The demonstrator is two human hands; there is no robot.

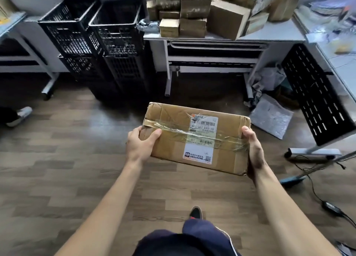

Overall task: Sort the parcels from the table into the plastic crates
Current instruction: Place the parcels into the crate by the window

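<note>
I hold a flat brown cardboard parcel (173,140) with tape and a white shipping label level above the wooden floor. My left hand (139,145) grips its left end, thumb on top. My right hand (254,149) grips its right end, thumb over the top edge. Two stacks of black plastic crates (117,20) stand at the back left; the top ones look empty as far as I can see in. Several more cardboard parcels (194,5) are piled on the grey table (269,35) behind.
A grey plastic mailer (271,117) and crumpled bags lie on the floor under the table. A black perforated panel (316,93) closes a second table on the right. Cables and a power adapter (332,206) trail at lower right. Someone's shoe (19,116) shows at far left.
</note>
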